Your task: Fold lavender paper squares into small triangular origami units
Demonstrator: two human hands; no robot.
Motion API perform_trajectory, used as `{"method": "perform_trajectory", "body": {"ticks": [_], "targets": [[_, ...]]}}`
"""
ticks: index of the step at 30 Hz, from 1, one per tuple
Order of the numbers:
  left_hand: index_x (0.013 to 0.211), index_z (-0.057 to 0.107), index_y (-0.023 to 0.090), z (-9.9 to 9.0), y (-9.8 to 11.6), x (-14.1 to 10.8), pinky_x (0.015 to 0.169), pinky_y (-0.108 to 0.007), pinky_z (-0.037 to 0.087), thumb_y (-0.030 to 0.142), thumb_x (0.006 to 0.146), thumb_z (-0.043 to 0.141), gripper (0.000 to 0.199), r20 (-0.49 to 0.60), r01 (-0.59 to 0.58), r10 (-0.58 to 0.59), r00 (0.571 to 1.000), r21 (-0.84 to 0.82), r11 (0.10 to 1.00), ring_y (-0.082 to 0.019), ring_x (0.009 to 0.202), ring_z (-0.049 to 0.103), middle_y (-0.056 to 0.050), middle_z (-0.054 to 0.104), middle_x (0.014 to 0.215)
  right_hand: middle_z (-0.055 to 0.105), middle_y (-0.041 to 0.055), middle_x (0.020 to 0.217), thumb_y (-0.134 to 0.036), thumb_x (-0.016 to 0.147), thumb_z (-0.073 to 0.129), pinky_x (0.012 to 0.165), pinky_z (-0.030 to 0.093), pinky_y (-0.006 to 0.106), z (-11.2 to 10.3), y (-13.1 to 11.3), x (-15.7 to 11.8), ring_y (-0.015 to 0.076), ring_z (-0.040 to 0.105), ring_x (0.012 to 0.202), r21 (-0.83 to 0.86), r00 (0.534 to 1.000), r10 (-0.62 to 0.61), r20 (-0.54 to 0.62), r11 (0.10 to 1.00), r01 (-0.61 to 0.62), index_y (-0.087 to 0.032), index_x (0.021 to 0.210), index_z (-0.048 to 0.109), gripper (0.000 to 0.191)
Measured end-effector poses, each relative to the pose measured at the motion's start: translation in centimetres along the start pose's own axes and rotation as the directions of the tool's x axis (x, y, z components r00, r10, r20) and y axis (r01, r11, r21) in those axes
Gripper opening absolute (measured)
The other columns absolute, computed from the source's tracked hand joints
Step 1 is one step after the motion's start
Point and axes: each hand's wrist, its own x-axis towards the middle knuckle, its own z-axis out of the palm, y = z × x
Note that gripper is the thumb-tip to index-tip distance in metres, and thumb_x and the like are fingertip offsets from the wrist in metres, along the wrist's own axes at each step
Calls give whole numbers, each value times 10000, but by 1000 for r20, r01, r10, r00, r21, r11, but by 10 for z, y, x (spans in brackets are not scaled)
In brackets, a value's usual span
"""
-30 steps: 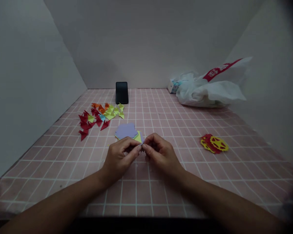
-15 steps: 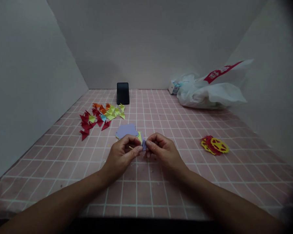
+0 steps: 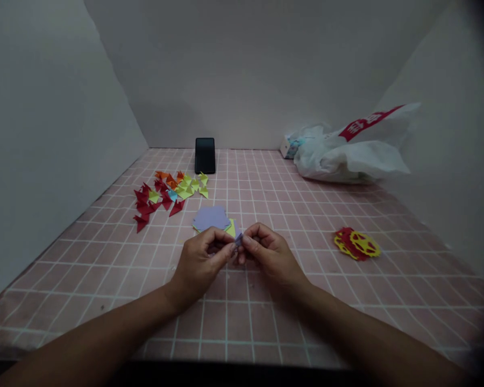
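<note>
Between the fingertips of both hands is a small folded piece of purple paper (image 3: 238, 239), mostly hidden by the fingers. My left hand (image 3: 204, 262) pinches its left side with thumb and forefinger. From the right, my right hand (image 3: 272, 252) pinches the other side, its fingers curled. Just beyond the hands lies a stack of purple paper sheets (image 3: 211, 217), with yellow paper (image 3: 231, 227) showing from under it.
Folded paper cranes (image 3: 165, 193) in red, orange, yellow and blue lie at the left. A black phone (image 3: 205, 156) leans at the back. Red and yellow paper cutouts (image 3: 357, 244) sit at the right. A white plastic bag (image 3: 347, 158) rests against a small box (image 3: 288, 147).
The purple paper has tilted and shows less between the fingers. Both hands stay close together, with small finger movements. The whole view has shifted slightly.
</note>
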Motion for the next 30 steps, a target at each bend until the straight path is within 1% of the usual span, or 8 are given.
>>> {"method": "perform_trajectory", "body": {"ticks": [2,5,9,12,18,24,30], "targets": [[835,668,173,0,1,0,612,-217,572,174,833,670,3,-2,5,-5,1000,13,1000,-130,657,703,-13,732,742,649,-22,672,-375,818,737,640,481,279,0,-2,0,118,605,609,-23,1000,13,17,1000,-13,-205,810,575,236],[831,668,174,-1,1,0,620,-216,572,160,831,666,15,7,1,-2,1000,57,998,-130,666,708,-14,731,748,654,-17,695,-345,790,768,652,471,274,0,-5,0,119,601,637,-30,1000,24,8,999,-24,-199,791,599,224],[879,656,180,-1,0,-1,666,-247,598,170,854,657,27,43,-6,5,999,30,1000,-149,706,731,-27,739,794,656,-6,664,-355,811,746,678,473,295,0,-3,-2,134,600,650,-34,1000,-15,-5,999,15,-199,718,610,227],[911,655,184,0,-1,-3,691,-266,609,179,851,669,62,31,-24,23,999,39,999,-162,736,736,-38,740,825,653,-6,649,-354,826,732,689,472,298,1,-1,-2,135,596,644,8,999,-50,-6,999,50,-201,715,621,219],[974,669,188,0,-2,-3,750,-282,612,147,830,675,150,17,-65,64,998,62,996,-162,788,731,-46,741,899,633,-13,626,-377,816,753,687,455,284,0,0,0,124,571,628,108,1000,-9,-10,994,10,-192,706,596,266],[901,662,188,-1,-2,-2,692,-268,595,169,832,674,72,-13,-69,71,997,94,993,-162,740,715,-31,726,820,635,-12,615,-398,793,771,674,452,275,3,3,-1,123,568,618,140,999,38,-7,989,-36,-188,688,582,301],[866,653,185,0,0,-1,659,-254,589,188,831,667,38,-40,-19,19,999,10,1000,-153,696,711,-29,724,781,638,-13,621,-399,790,772,661,452,276,3,3,0,123,573,610,118,999,41,11,992,-42,-190,711,594,286]]}}
